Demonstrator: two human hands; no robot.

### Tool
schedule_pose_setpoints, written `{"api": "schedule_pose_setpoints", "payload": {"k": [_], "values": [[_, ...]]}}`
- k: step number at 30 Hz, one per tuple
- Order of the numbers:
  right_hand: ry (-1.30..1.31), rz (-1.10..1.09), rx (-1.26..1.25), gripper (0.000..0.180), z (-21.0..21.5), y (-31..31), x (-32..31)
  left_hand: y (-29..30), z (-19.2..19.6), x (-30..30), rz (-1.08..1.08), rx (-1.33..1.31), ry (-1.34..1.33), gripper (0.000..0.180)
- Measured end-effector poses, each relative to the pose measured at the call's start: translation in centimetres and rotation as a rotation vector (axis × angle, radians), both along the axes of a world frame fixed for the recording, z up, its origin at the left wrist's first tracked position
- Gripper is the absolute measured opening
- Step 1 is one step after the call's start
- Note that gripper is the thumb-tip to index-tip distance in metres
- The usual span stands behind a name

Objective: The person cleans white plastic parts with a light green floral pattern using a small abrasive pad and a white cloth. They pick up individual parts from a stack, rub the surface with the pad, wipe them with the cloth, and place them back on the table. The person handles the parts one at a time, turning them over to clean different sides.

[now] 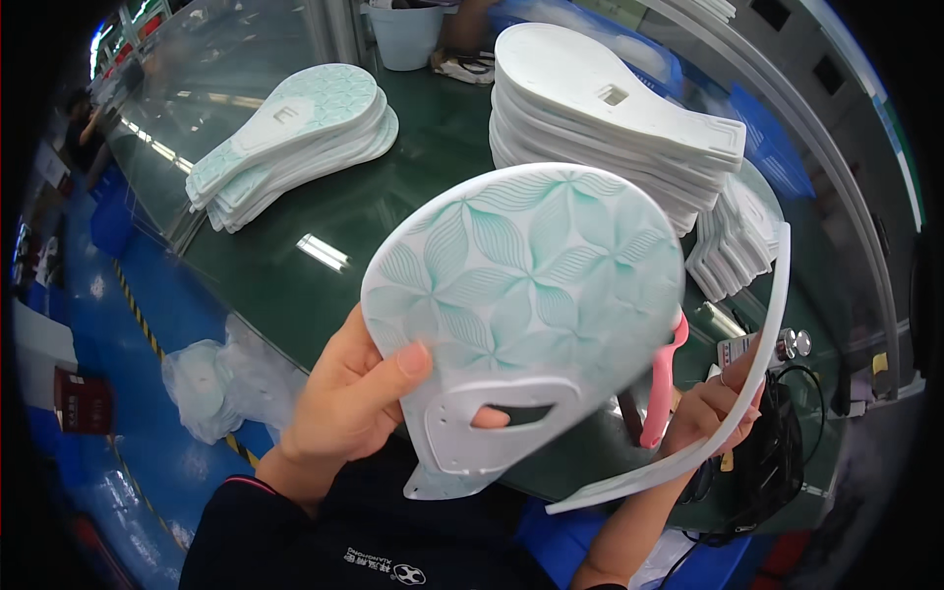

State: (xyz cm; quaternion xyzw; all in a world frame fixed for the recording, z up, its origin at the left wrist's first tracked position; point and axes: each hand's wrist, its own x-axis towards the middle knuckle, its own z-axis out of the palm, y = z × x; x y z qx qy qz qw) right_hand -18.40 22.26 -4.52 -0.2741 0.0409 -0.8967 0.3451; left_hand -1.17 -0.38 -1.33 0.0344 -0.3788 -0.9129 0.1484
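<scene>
My left hand grips a rounded white plastic panel by its lower left edge, thumb on the front face. A mint-green leaf pattern covers the panel's broad end; its narrower end has a slotted opening, through which a fingertip shows. My right hand is closed at a long curved white piece, seen nearly edge-on, which hides some of the fingers. Left of that hand is a curved pink handle; whether my fingers touch it I cannot tell.
On the dark green table are a stack of patterned panels, a taller stack of plain white ones and a smaller white stack. A black bag lies at right. Plastic bags are at lower left; a pale bucket stands behind.
</scene>
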Motion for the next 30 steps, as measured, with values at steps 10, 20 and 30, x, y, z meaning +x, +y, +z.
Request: {"api": "schedule_pose_setpoints", "payload": {"k": [10, 20, 30], "values": [[0.001, -0.575, 0.350, 0.044, -2.3, 0.9, 0.9, 2.4, 2.0, 0.6, 0.025, 0.100, -0.025, 0.054], [-0.049, -0.148, 0.202, 0.046, -2.0, 1.0, 0.8, 2.6, 1.9, 0.7, 0.016, 0.122, -0.001, 0.052], [-0.169, 0.033, 0.114, 0.048, -0.5, -0.5, 1.8, 1.9, 0.7, 0.5, -0.074, 0.032, 0.131, 0.050]]}}
